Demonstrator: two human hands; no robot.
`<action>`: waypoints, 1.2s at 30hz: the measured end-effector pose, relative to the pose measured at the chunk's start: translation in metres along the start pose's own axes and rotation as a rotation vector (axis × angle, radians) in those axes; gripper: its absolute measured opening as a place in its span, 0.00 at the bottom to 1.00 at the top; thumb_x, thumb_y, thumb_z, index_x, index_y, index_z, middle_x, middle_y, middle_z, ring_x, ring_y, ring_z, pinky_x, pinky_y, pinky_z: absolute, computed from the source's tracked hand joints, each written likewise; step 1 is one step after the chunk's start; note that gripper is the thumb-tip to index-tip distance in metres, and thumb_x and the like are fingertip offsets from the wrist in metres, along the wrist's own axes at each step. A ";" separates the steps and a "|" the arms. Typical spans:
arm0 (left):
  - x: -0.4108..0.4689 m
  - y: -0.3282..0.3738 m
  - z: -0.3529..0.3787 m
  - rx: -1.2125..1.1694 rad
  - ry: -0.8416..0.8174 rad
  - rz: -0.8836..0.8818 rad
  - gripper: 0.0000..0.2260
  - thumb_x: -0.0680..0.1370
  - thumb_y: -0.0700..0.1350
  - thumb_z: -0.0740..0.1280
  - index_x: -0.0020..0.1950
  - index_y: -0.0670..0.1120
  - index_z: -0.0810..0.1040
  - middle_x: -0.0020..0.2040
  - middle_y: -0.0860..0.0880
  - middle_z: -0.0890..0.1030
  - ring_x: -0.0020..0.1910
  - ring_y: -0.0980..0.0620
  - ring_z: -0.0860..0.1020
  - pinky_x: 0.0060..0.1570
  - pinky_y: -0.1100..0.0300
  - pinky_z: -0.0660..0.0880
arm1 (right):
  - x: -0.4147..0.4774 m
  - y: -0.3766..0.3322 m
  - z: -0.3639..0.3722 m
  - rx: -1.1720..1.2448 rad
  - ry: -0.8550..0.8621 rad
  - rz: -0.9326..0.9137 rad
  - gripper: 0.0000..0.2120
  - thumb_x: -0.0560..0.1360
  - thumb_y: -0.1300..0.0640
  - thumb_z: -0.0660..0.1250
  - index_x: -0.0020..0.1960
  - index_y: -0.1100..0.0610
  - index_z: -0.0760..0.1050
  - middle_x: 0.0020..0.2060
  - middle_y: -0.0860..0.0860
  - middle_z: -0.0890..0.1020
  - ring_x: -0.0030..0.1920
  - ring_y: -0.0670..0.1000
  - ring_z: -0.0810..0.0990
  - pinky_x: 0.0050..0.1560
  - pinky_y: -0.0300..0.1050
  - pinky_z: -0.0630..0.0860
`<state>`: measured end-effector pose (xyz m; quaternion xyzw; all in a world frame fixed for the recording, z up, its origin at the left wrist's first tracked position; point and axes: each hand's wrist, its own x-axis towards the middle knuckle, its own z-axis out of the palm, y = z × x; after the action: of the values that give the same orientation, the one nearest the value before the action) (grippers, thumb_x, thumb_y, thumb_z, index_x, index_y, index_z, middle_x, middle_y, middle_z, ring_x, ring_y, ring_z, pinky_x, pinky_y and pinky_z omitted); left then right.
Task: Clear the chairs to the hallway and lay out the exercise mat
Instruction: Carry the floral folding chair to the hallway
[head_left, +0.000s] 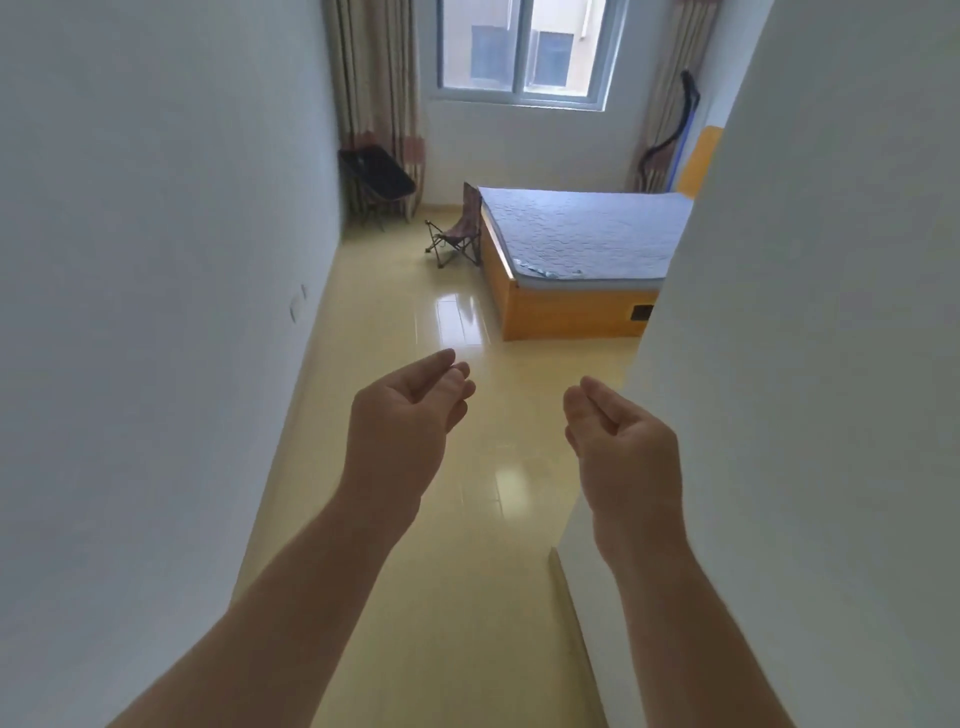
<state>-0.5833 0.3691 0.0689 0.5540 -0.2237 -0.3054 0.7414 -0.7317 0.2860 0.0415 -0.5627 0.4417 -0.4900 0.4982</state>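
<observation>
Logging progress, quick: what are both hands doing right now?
Left hand: open, fingers loosely curled, holding nothing.
Right hand: open, loosely curled, holding nothing.

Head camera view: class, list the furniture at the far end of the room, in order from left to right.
black chair in the corner → small folding chair → bed
</observation>
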 end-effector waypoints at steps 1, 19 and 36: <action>0.011 -0.002 0.001 -0.002 0.024 -0.002 0.08 0.80 0.36 0.69 0.55 0.46 0.84 0.48 0.49 0.88 0.50 0.51 0.86 0.52 0.59 0.82 | 0.014 0.001 0.008 0.009 -0.018 0.000 0.22 0.78 0.52 0.72 0.69 0.57 0.77 0.47 0.33 0.81 0.58 0.41 0.83 0.65 0.47 0.78; 0.325 -0.029 0.010 -0.049 0.133 -0.005 0.08 0.80 0.36 0.69 0.55 0.47 0.83 0.48 0.49 0.88 0.51 0.51 0.86 0.55 0.56 0.82 | 0.276 0.026 0.191 -0.042 -0.125 -0.053 0.20 0.78 0.53 0.73 0.68 0.58 0.78 0.54 0.48 0.87 0.53 0.41 0.85 0.60 0.36 0.78; 0.694 -0.059 0.055 0.026 0.136 -0.006 0.09 0.80 0.37 0.69 0.59 0.43 0.83 0.50 0.48 0.87 0.50 0.51 0.86 0.53 0.59 0.82 | 0.598 0.081 0.381 0.044 -0.145 -0.003 0.21 0.77 0.53 0.74 0.68 0.58 0.78 0.56 0.47 0.86 0.55 0.41 0.84 0.61 0.40 0.79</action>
<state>-0.1370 -0.1669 0.0234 0.5839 -0.1749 -0.2664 0.7466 -0.2770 -0.2637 0.0188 -0.5861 0.3926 -0.4583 0.5406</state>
